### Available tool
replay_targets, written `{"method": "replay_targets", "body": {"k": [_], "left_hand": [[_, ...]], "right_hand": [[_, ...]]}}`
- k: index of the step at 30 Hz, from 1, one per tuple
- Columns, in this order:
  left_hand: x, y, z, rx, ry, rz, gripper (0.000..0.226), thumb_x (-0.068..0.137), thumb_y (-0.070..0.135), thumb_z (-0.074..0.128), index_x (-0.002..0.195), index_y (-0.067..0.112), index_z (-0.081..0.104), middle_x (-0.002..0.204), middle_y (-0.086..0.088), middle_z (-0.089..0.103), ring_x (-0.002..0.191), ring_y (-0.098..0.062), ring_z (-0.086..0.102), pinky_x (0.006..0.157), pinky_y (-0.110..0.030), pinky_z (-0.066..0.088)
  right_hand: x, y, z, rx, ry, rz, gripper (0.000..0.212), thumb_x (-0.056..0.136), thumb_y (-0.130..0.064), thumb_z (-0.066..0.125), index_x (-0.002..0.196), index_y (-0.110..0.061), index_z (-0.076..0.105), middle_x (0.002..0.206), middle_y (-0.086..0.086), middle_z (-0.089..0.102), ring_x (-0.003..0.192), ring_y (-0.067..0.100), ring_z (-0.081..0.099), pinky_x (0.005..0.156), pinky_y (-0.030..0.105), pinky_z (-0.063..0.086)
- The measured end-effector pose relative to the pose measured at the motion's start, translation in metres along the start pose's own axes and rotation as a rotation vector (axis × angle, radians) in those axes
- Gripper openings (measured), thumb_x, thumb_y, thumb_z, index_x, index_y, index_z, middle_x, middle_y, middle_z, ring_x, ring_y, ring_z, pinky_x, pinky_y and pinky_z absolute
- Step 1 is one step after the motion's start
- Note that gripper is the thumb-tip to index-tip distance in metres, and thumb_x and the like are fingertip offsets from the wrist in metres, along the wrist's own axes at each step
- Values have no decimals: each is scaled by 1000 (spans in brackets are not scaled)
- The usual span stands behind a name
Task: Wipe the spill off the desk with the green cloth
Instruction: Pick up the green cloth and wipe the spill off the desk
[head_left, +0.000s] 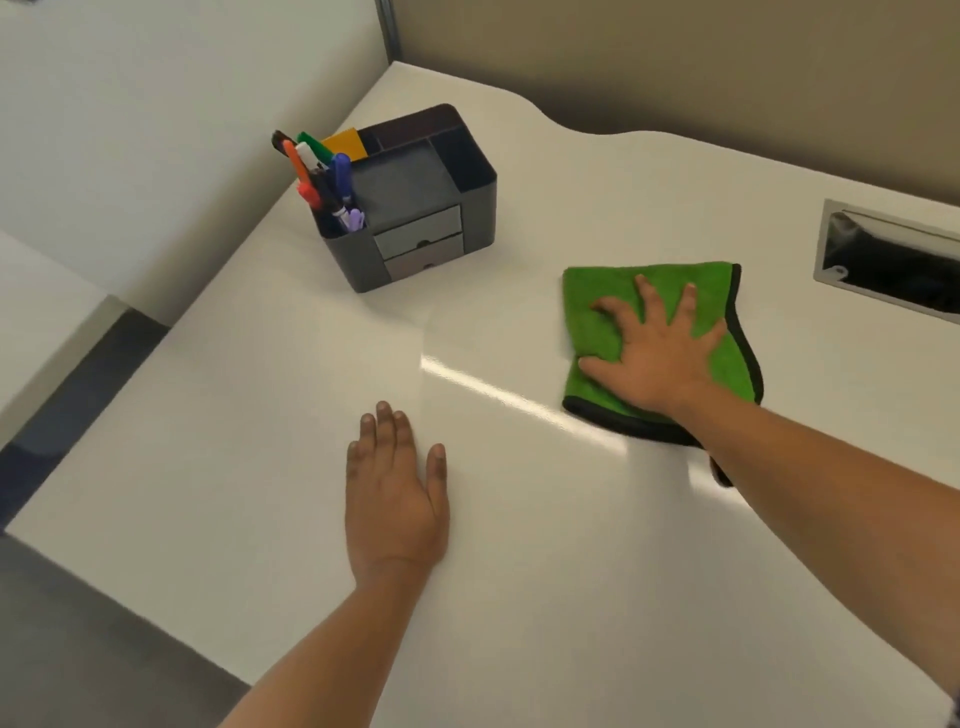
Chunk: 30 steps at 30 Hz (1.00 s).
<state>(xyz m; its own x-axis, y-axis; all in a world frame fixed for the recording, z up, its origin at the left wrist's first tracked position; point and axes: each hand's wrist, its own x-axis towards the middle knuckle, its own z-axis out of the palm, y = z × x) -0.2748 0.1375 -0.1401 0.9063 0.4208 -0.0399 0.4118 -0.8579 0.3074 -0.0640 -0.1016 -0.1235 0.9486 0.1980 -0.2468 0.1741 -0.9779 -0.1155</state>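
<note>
Clearly, in the head view the green cloth (660, 338) lies folded flat on the white desk (260, 441), at about two o'clock from frame centre, with the black organizer (415, 208) off at eleven o'clock. The right hand (654, 353) presses on it, fingers spread wide, pinching nothing. The left hand (395, 493) rests flat at six o'clock, fingers together. No spill shows. The cloth looks soft, light and plush; it would likely slide easily under a flat palm at its middle.
</note>
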Motion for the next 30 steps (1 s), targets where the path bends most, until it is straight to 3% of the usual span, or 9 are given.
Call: {"method": "replay_targets", "body": {"k": [4,10,13,20,22,25,28,30], "left_hand": [[-1,0,2,-3,6,2,76,94,56,-1,152,10,18,163,-3,12,150,-16,2,121,-34,2],[-2,0,-3,-48,-1,13,75,95,54,1,153,9,20,162,-6,15,150,-17,4,121,-36,4],[-4,0,-6,-107,0,14,73,96,51,2,152,9,22,161,-6,19,150,-16,5,121,-36,5],[-3,-1,-5,-84,-12,-3,74,95,53,-3,153,11,17,163,-1,7,149,-11,-3,121,-33,-1],[-4,-1,-5,-78,-20,-3,76,94,55,-6,153,12,15,163,0,5,149,-10,-5,121,-33,-2],[-3,-1,-3,-68,-24,-8,77,93,56,-7,153,13,12,164,1,2,149,-10,-8,121,-32,-4],[-3,-1,-2,-50,-19,-9,77,93,57,-7,153,12,12,164,0,2,149,-11,-8,121,-32,-4],[-3,-1,-2,-45,-21,-9,76,94,56,-6,153,12,12,164,0,3,149,-11,-7,121,-32,-4]], "right_hand": [[24,-69,4,-114,5,-208,83,67,-89,19,145,-67,2,171,-3,-1,149,53,-8,107,83,3],[-41,-145,26,-178,-6,-583,76,77,-79,27,149,-61,12,171,-1,4,151,49,-3,110,79,1],[-94,-131,32,-104,-3,-630,70,83,-71,36,150,-56,23,169,1,16,153,44,7,112,75,12],[-192,-7,47,-140,-42,-723,89,66,-67,61,149,-57,29,167,-8,25,153,37,17,110,69,22],[-171,18,36,-136,-23,-636,92,64,-66,62,149,-59,27,166,-8,28,153,35,19,109,66,25],[-110,25,15,-138,32,-310,83,69,-70,48,148,-59,25,165,-3,30,150,39,22,106,67,29],[-47,-4,8,-95,73,-24,77,75,-78,32,148,-59,22,168,-5,20,150,42,14,107,73,23],[-17,-37,8,-81,55,14,77,76,-80,26,149,-59,17,169,-4,15,150,46,9,106,79,17]]}}
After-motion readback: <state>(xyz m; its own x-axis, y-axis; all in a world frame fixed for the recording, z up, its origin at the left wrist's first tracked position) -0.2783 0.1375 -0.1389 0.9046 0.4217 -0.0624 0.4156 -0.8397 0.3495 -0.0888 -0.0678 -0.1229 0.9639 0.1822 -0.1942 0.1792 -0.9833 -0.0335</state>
